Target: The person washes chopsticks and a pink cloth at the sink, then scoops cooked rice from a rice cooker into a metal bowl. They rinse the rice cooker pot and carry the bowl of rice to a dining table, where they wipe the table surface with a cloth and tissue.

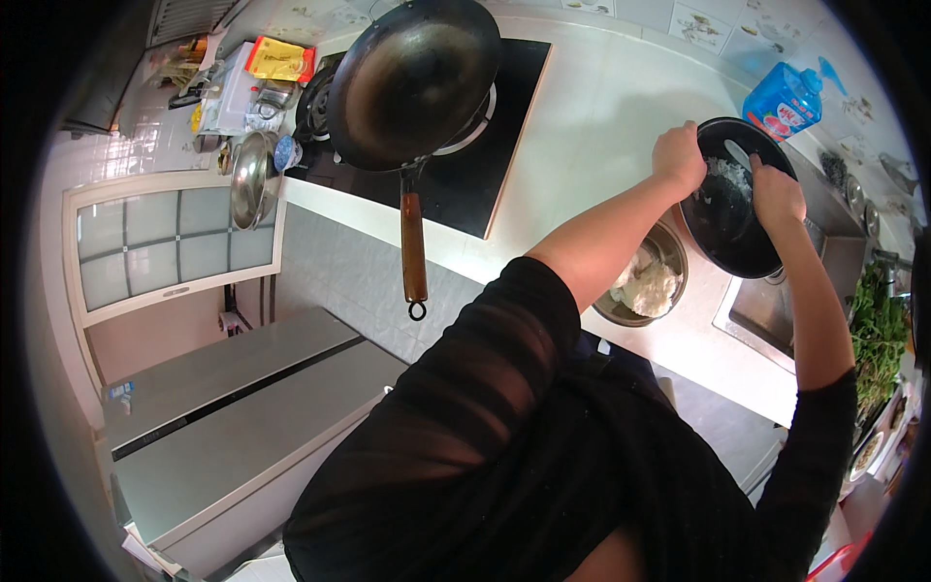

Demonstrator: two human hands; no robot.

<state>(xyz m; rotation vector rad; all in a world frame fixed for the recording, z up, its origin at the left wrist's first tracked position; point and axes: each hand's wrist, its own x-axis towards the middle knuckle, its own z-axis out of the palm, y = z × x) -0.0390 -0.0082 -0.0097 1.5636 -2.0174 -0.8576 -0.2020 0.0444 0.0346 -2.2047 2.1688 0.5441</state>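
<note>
My left hand point(680, 161) grips the rim of a black cooking pot point(734, 225) at its left side. The pot is tilted, so its inside faces me, and white rice-like grains point(727, 178) cling to its wall. In my right hand point(780, 195) is a pale spoon or rice paddle point(737, 153), its head inside the pot; my fingers hide most of its handle. Just below and left of the pot, a round metal bowl point(681, 251) on the counter holds a clump of white rice point(651, 289). My left forearm covers part of that bowl.
A wok point(418, 87) with a wooden handle point(413, 247) sits on the black cooktop point(465, 196). A blue pump bottle point(782, 102) stands behind the pot. Right of the bowl is a metal sink point(760, 313), with leafy greens point(876, 335) beyond. A metal basin point(254, 182) stands left.
</note>
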